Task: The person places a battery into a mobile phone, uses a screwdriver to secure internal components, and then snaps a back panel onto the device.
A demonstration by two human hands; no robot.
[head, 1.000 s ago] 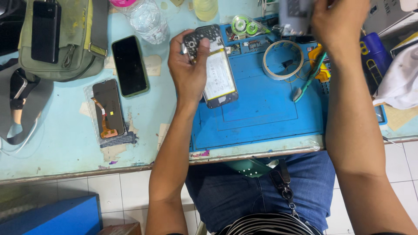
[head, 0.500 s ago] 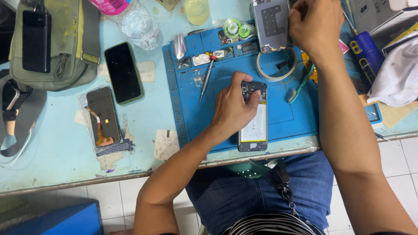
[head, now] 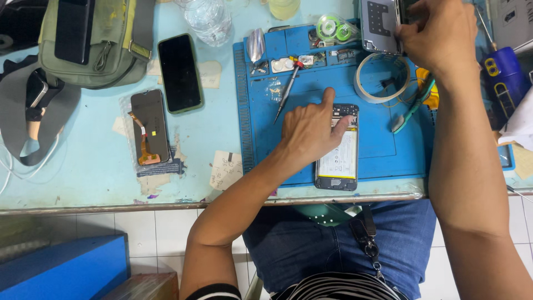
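Opened phone (head: 337, 158), back off, battery + board exposed, lies flat on blue work mat (head: 311, 72) near the mat's front edge, long axis roughly perpendicular to desk (head: 94, 178) edge. Left hand (head: 308, 133) rests on its upper left corner: fingers loosely curled, not clamped on anything, index finger stretched out toward mat centre, another fingertip touching the phone's top end.

Right hand (head: 436, 33) at far edge of mat, fingers pinched on the side of a grey back cover (head: 379, 25), held w/ inner side up.

Around: tape roll (head: 382, 78) just below the cover, between both hands. Screwdriver (head: 287, 91) lies diagonally on mat, left of left hand. Green tape dispenser (head: 336, 28) at mat's top. Teal tweezers (head: 413, 105) right of tape roll.

Off the mat, left: black phone (head: 179, 72) face up, detached screen w/ flex cable (head: 149, 128) beside it, green pouch (head: 91, 41) further left, plastic bottle (head: 208, 19) at far edge.
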